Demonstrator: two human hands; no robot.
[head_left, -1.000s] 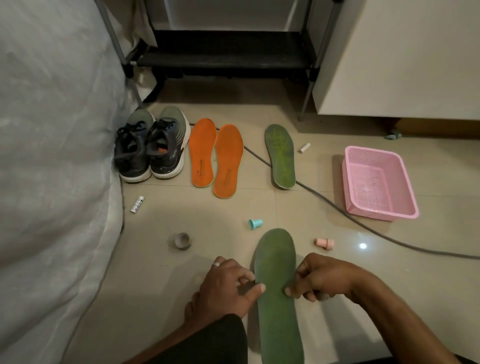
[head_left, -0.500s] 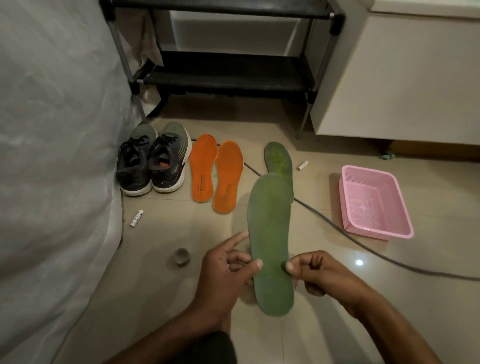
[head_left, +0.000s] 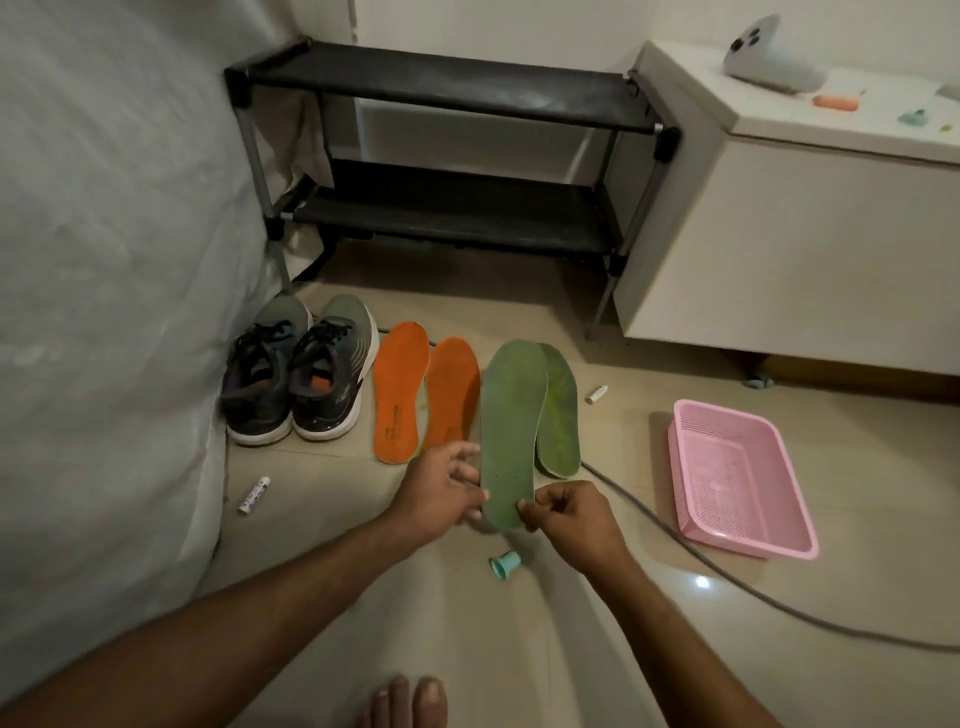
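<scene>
Holding the green insole (head_left: 511, 436) at centre frame, heel end down and toe end up, clear of the floor (head_left: 649, 675). The left grip (head_left: 441, 491) is clamped on the insole's left edge near the heel, thumb on the face. The right grip (head_left: 571, 514) pinches the right edge at the same height. Both holds are fingertip pinches, not full wraps.

Findings, as judgements:

1. All support is at the heel. The long toe end is free and could flop forward or fold if either pinch slackens, since the piece looks thin and bendy.
2. The left fingers above the thumb look loosely spread. If that side lets go first, the insole would swing on the right pinch and twist out of line.
3. The landing space is tight. The orange insoles (head_left: 426, 395) lie just left of centre, and the second green insole (head_left: 563, 415) lies just right, partly hidden behind the held one. Setting down carelessly would overlap one of them or push it askew.
4. A grey cable (head_left: 727, 587) runs from under the second green insole toward the lower right. An insole laid across it would rock.
5. A teal cap (head_left: 505, 563) sits on the floor directly below my grips, where a dropped heel would strike it and send it rolling.

The shoes (head_left: 301, 374) at left and the pink basket (head_left: 727, 408) at right are well apart from the work.
</scene>
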